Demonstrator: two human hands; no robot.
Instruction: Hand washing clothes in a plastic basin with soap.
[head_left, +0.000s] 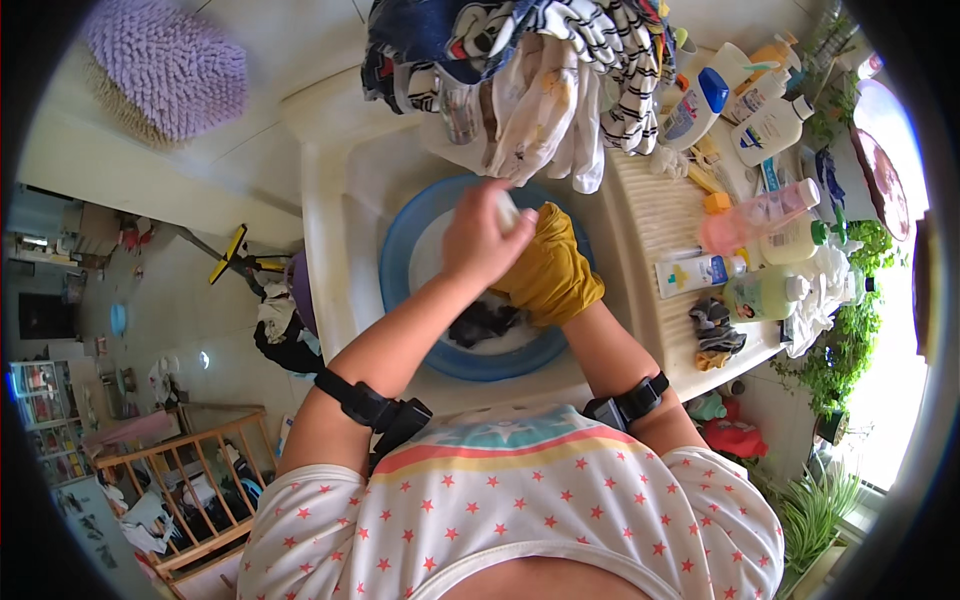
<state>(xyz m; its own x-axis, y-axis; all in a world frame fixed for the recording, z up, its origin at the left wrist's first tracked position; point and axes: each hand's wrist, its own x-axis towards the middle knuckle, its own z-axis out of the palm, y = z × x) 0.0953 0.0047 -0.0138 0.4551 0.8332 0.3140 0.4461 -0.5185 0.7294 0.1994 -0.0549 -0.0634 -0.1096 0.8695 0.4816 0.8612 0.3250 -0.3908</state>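
My left hand (480, 244) grips a pale bar (507, 211), which looks like soap, between thumb and fingers. Mustard-yellow cloth (551, 274) covers my right hand down to the wrist, so its fingers are hidden. The bar is beside the upper part of this cloth; whether they touch is unclear. Both hands are above a round blue plastic basin (391, 319), which stands inside a pale laundry sink (324, 247). Whitish, sudsy water (426, 251) fills the basin, and dark cloth (484, 322) lies partly in it.
Clothes (525, 112) hang at the sink's far side, near a clear glass (459, 112). Bottles, including a pink one (757, 217), and a tube (694, 274) crowd the ridged washboard (634, 225) side. Crumpled dark cloth (716, 330) lies there too. A purple mop head (176, 67) is upper left.
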